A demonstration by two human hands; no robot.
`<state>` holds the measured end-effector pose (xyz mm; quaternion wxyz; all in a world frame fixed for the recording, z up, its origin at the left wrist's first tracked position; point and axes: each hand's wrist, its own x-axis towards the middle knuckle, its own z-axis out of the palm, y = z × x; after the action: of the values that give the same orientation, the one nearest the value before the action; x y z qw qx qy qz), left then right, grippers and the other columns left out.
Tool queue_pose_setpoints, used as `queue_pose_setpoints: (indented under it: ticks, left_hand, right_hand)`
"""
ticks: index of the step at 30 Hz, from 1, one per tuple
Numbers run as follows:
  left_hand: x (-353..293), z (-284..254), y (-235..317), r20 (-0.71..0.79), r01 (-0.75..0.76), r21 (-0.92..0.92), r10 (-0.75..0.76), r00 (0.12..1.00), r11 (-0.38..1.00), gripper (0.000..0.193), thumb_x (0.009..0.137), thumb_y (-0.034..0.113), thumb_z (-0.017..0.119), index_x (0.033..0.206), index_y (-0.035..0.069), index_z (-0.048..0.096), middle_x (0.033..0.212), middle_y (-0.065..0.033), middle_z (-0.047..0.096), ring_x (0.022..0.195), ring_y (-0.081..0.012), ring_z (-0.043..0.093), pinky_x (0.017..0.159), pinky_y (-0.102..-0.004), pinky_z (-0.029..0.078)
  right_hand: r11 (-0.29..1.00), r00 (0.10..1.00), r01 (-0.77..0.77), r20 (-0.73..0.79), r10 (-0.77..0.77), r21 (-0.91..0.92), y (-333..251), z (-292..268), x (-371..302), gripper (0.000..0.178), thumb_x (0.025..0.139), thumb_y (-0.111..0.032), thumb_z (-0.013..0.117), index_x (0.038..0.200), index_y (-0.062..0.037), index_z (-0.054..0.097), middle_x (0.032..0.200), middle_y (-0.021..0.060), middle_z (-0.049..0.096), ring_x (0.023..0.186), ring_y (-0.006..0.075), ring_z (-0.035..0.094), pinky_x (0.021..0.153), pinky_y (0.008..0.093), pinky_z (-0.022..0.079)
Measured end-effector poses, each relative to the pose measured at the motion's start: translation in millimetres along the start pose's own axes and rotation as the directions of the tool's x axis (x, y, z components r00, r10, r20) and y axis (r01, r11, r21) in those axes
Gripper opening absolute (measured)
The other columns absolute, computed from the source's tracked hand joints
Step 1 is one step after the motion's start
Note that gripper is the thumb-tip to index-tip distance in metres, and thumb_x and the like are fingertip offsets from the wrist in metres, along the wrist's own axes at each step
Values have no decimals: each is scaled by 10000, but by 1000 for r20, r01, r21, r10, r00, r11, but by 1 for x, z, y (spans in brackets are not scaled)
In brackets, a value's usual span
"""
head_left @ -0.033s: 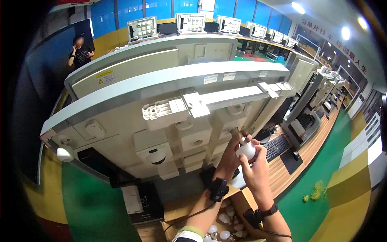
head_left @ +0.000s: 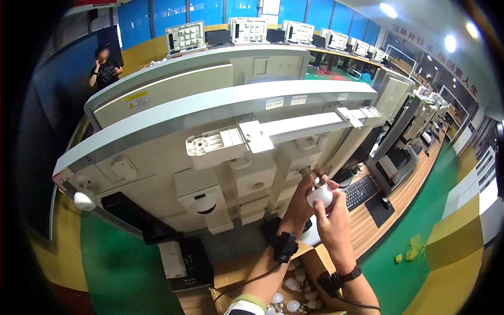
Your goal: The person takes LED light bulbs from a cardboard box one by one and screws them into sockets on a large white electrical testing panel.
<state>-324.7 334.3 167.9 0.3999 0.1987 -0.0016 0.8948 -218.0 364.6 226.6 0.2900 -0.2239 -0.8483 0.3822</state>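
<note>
My left hand (head_left: 298, 202) and my right hand (head_left: 335, 218) are together in front of the upright panel, at its right part. Between them is a white round light bulb (head_left: 319, 196). My left fingers close about its narrow neck, while my right thumb and fingers grip the round white part. A small metallic piece (head_left: 305, 171) shows just above my left fingers; whether it belongs to the bulb or to the panel, I cannot tell. Below my forearms stands an open cardboard box (head_left: 321, 262) with several white bulbs (head_left: 293, 305) in it.
The grey-white panel (head_left: 152, 157) carries boxy fittings, a dome-shaped device (head_left: 203, 202) and a white rail (head_left: 302, 125). On the wooden desk (head_left: 370, 231) lie a keyboard (head_left: 361, 191) and mouse (head_left: 386, 202). A person (head_left: 106, 68) stands at the far left.
My right thumb and fingers have shifted slightly on the bulb, and a bit more of its neck shows. Everything else looks the same.
</note>
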Motion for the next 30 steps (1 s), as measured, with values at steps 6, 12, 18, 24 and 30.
queue_pose_setpoints:
  ticks: [6,12,18,24,30]
  left_hand:
    - [-4,12,-7,-87,-49,77,56,995,996,371,976,372,568,1160,59,492,1007,-52,548,1060,-261,565,1069,-447,429]
    - [4,8,-2,-25,-77,-33,76,997,997,259,992,310,542,1062,62,520,982,-37,558,989,-224,597,1012,-393,458]
    - [6,13,2,-37,-29,-5,28,999,1000,245,993,310,543,987,65,540,972,-49,561,1012,-222,591,964,-393,491]
    - [7,1,4,79,36,-42,-33,996,998,341,948,364,621,1101,66,557,1079,-62,606,1112,-277,588,998,-429,484]
    - [10,9,-1,-30,-54,154,59,998,987,305,939,334,593,1111,82,582,1064,-108,645,1025,-226,648,873,-353,546]
  right_hand:
    - [836,897,-427,281,342,344,11,-6,10,517,1019,-437,369,980,29,589,659,131,614,580,177,619,561,340,483]
    - [976,993,115,4,-116,-183,-15,-4,0,479,962,-427,507,1127,22,522,758,173,650,646,286,651,623,417,500]
    - [961,944,-260,235,232,99,4,-16,16,514,1022,-457,357,1014,8,577,728,143,652,557,263,629,587,373,499]
    - [990,1000,-18,-3,18,-138,-14,-6,12,391,976,-367,519,1118,-3,496,758,188,636,681,356,651,614,464,495]
    - [970,984,99,168,-62,-223,6,-25,14,433,915,-260,628,1215,-19,430,967,195,647,723,333,653,629,447,516]
